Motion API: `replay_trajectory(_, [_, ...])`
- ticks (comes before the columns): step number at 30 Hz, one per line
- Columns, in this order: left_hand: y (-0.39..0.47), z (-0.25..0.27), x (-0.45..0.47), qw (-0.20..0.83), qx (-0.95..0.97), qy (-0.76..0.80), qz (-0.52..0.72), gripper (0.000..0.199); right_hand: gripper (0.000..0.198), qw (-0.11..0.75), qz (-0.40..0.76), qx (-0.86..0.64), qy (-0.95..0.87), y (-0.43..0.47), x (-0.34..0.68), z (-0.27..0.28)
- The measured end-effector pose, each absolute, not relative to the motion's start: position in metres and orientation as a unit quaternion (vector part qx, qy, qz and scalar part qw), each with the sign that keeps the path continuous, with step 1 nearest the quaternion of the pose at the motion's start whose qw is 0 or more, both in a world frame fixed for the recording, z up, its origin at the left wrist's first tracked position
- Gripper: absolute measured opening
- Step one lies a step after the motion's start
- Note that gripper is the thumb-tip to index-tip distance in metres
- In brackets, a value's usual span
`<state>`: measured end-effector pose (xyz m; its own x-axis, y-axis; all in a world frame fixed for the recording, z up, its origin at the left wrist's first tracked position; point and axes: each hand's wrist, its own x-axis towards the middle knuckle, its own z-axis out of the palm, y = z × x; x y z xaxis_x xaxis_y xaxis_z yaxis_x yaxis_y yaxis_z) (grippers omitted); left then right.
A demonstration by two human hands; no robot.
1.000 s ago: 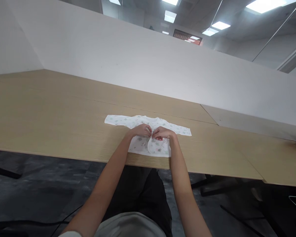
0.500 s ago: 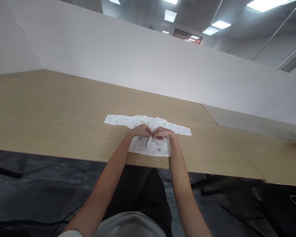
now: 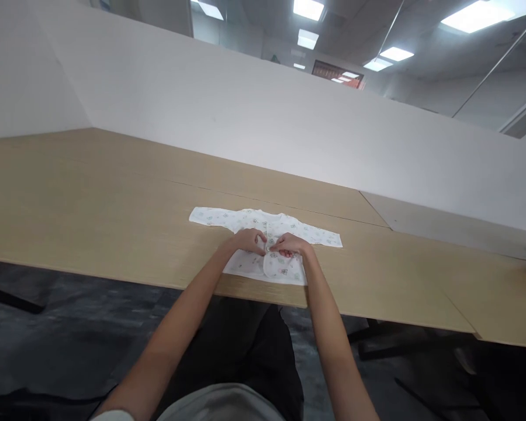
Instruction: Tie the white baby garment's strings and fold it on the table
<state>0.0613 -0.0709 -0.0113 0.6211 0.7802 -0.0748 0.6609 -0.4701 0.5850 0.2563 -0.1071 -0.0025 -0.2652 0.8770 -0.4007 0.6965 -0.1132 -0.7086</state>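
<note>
A white long-sleeved baby shirt (image 3: 289, 268) with a small printed pattern lies spread on the table, neckline away from me and sleeves stretched to both sides. Over the left side of its front opening is my left hand (image 3: 249, 240), open, with a gap between thumb and forefinger, the fingertips close to the placket. From the other side my right hand (image 3: 291, 244) meets the same strip, its forefinger and thumb closed at the cloth near a small fastener and its other fingers curled under. Part of the shirt's middle is hidden beneath both hands.
The pale wooden table (image 3: 114, 193) has its front edge just before my body. A white partition (image 3: 228, 105) rises along the back, with glass above it. At the right a pale panel (image 3: 442, 219) sits against the partition. Dark table legs stand below.
My left thumb and forefinger have come apart from their pinch at the placket. My right fingers remain at the front opening, slightly lower on it. The view has shifted a little.
</note>
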Motion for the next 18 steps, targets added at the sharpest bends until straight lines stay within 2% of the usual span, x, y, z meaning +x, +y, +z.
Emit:
replay_trajectory(4, [-0.073, -0.001, 0.045, 0.248, 0.876, 0.411, 0.058, 0.081, 0.038, 0.125, 0.407, -0.615, -0.664, -0.116, 0.26, -0.004])
replay_trajectory(6, [-0.06, 0.001, 0.031, 0.218, 0.88, 0.418, 0.062, 0.089, 0.034, 0.179, 0.387, -0.623, -0.656, -0.114, 0.273, -0.003])
replay_trajectory(9, [-0.028, -0.005, 0.005, 0.13, 0.859, 0.479, 0.122, 0.076, 0.022, 0.262, 0.221, -0.725, -0.597, -0.105, 0.311, -0.005])
replay_trajectory(11, [-0.007, -0.011, -0.013, 0.082, 0.832, 0.53, 0.143, 0.063, 0.023, 0.226, 0.064, -0.785, -0.573, -0.1, 0.342, -0.01])
replay_trajectory(13, [0.01, -0.016, -0.026, 0.061, 0.808, 0.574, 0.122, 0.056, 0.029, 0.147, -0.02, -0.8, -0.581, -0.101, 0.368, -0.017])
replay_trajectory(15, [0.02, -0.018, -0.035, 0.06, 0.796, 0.597, 0.084, 0.051, 0.032, 0.088, -0.049, -0.801, -0.589, -0.106, 0.385, -0.023])
replay_trajectory(18, [0.029, -0.012, -0.04, 0.075, 0.796, 0.6, 0.037, 0.043, 0.035, 0.044, -0.049, -0.802, -0.594, -0.115, 0.393, -0.024])
